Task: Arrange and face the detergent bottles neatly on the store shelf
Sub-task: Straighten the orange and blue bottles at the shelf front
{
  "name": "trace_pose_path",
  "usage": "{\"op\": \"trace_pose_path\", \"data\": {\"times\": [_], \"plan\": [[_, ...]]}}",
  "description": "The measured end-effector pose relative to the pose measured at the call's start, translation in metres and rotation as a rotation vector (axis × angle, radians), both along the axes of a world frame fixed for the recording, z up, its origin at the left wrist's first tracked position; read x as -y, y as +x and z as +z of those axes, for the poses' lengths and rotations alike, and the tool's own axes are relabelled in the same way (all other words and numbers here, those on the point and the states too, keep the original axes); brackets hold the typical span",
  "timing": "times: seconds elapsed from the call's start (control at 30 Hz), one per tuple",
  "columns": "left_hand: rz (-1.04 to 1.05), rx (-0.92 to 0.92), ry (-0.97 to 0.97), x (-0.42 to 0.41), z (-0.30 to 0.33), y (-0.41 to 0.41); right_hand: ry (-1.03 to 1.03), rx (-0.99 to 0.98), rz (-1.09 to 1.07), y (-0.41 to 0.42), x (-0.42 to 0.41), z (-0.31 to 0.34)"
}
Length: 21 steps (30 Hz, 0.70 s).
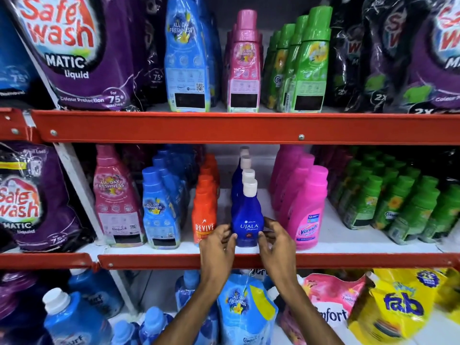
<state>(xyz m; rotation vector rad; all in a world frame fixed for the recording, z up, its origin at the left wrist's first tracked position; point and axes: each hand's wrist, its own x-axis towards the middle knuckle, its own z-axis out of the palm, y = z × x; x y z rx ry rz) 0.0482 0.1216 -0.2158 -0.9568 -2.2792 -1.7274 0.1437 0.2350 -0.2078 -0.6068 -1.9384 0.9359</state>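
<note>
A dark blue Ujala bottle (247, 217) with a white cap stands upright at the front of the middle shelf (348, 260), label facing me, heading a row of like bottles. My left hand (217, 247) touches its lower left side and my right hand (276, 241) its lower right side, fingers curled against the base. Left of it stands an orange Revive bottle (204, 220), right of it a pink Vanish bottle (308, 215).
Blue bottles (159, 215) and a pink bottle (117, 200) fill the shelf's left, green bottles (398, 207) the right. Purple Safewash pouches (27, 202) stand far left. The upper shelf holds blue, pink and green bottles; below lie refill pouches and a yellow Fab pouch (398, 305).
</note>
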Motion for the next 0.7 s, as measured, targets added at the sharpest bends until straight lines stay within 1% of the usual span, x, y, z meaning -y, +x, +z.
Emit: {"op": "trace_pose_path", "data": {"times": [0.3, 0.4, 0.5, 0.57, 0.63, 0.7], "plan": [[0.001, -0.02, -0.037, 0.0, 0.0, 0.0, -0.027, 0.01, 0.016, 0.001, -0.001, 0.0], [0.003, -0.012, 0.004, 0.003, 0.004, 0.005, -0.041, -0.018, 0.007, 0.008, 0.001, 0.0], [0.093, -0.07, 0.124, 0.007, 0.002, 0.019, -0.031, -0.076, -0.064, 0.028, 0.0, -0.002], [0.127, -0.178, 0.18, 0.005, 0.001, 0.034, 0.02, -0.138, -0.143, 0.045, -0.005, -0.001], [0.081, -0.26, 0.187, -0.005, 0.0, 0.048, 0.059, -0.203, -0.228, 0.06, -0.014, 0.001], [-0.011, -0.254, 0.15, -0.021, 0.0, 0.059, 0.054, -0.229, -0.303, 0.071, -0.028, 0.003]]}}
